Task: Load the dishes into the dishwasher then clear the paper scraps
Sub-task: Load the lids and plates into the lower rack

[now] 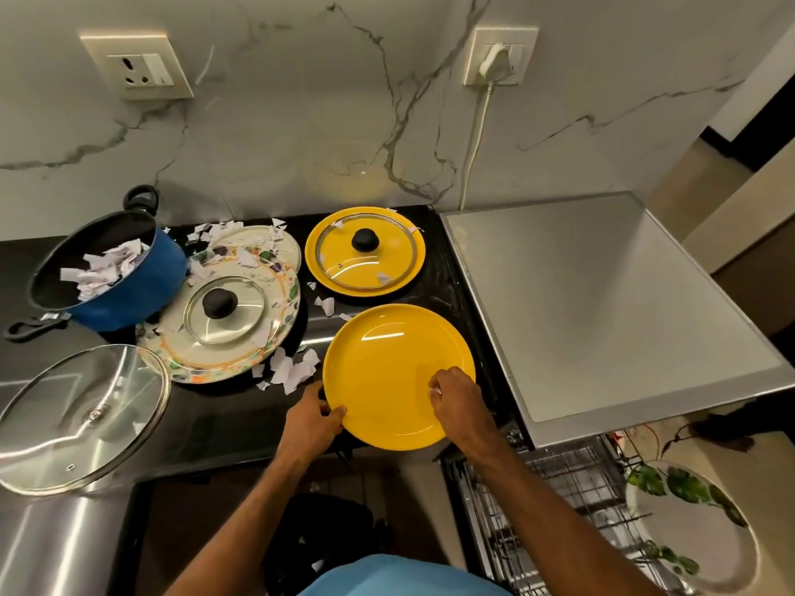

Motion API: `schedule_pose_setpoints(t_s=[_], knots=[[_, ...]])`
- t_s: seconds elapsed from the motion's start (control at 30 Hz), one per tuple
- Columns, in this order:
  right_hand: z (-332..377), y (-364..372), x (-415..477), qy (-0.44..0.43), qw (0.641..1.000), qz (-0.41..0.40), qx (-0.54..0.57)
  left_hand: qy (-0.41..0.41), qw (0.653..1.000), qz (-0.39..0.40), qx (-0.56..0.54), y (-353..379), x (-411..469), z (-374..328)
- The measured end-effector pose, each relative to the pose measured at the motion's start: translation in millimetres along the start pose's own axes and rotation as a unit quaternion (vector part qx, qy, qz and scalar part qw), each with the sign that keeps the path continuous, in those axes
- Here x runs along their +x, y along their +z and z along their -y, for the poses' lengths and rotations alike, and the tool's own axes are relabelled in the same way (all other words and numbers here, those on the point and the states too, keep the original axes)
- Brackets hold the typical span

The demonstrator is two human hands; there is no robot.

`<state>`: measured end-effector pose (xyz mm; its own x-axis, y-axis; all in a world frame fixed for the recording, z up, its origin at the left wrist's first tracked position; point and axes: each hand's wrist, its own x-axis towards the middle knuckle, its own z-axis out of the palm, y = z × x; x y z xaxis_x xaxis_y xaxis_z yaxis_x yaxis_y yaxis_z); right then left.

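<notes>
- Left hand clamps the yellow plate at its near-left rim, thumb on top.
- Right hand pinches a paper scrap above its right side.
- Dishwasher rack stands open, lower right.

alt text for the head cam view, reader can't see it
A person's left hand grips the rim of a yellow plate on a black counter while the right hand pinches a small white paper scrap over it. Behind are more plates, glass lids, torn paper and a blue pot holding scraps; a dishwasher rack shows lower right.
</notes>
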<state>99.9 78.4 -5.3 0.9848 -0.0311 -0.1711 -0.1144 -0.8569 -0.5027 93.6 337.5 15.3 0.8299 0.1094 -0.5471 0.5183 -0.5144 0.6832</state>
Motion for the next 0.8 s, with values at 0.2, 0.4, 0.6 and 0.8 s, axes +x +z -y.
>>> schedule_pose_setpoints(t_s=[0.2,0.4,0.6,0.8], knots=[[50,-24,16,0.031,0.956,0.067,0.283,-0.009,1.000,0.012,-0.023,-1,-1,2],[87,-45,17,0.003,0.896,0.065,0.439,-0.009,1.000,0.000,-0.026,0,-4,0],[21,-33,-15,0.067,0.950,0.007,0.304,0.042,0.990,-0.118,0.071,-4,-13,4],[-18,-34,-34,0.122,0.951,-0.015,0.283,0.065,0.983,-0.072,0.155,-18,-8,22]])
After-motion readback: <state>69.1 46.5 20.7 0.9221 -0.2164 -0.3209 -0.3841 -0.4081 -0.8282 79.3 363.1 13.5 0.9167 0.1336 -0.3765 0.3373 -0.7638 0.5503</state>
